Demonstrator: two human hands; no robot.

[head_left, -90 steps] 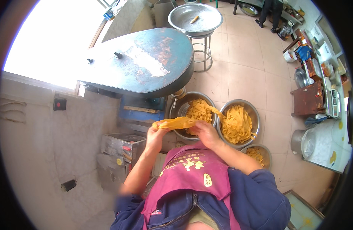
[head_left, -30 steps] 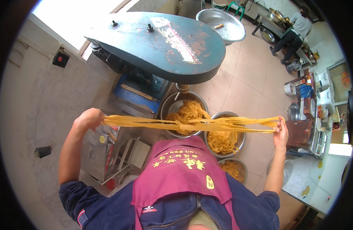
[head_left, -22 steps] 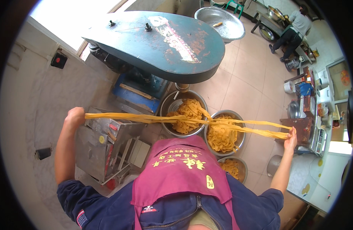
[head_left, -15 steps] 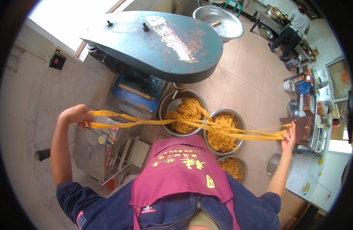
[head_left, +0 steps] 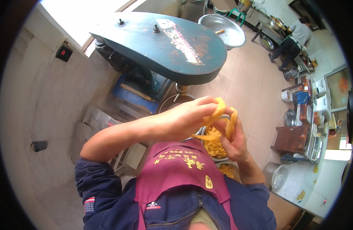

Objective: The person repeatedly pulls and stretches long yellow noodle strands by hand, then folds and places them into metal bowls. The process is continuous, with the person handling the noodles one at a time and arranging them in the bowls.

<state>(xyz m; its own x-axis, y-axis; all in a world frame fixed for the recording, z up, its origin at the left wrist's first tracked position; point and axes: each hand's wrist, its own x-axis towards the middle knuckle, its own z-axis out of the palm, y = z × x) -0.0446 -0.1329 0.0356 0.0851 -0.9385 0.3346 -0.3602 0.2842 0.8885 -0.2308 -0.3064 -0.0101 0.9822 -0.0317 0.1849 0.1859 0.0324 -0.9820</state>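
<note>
My left hand [head_left: 188, 117] reaches across to the middle, its fingers closed round wide yellow noodle strips [head_left: 219, 109]. Close beside it, my right hand [head_left: 237, 145] grips the same strips, which bend in short loops between the two hands. One strip end pokes out to the left below my fingers. Under the hands a metal basin holds a heap of yellow noodles [head_left: 215, 148], partly covered by my right hand. A smaller noodle heap [head_left: 227, 170] shows in a basin nearer my apron. My left forearm and hand hide most of the basin [head_left: 167, 102] at the left.
A large green machine cover [head_left: 157, 46] juts over the area ahead. A wide metal basin [head_left: 230, 31] stands beyond it. A metal-sided box [head_left: 100, 119] is at the left. Along the right wall are a wooden cabinet [head_left: 289, 138] and a worktop [head_left: 303, 184]. A person [head_left: 297, 36] bends at the far right.
My hands have come together from far apart on either side. The noodle strips, stretched straight between them before, are now gathered in loops in front of me.
</note>
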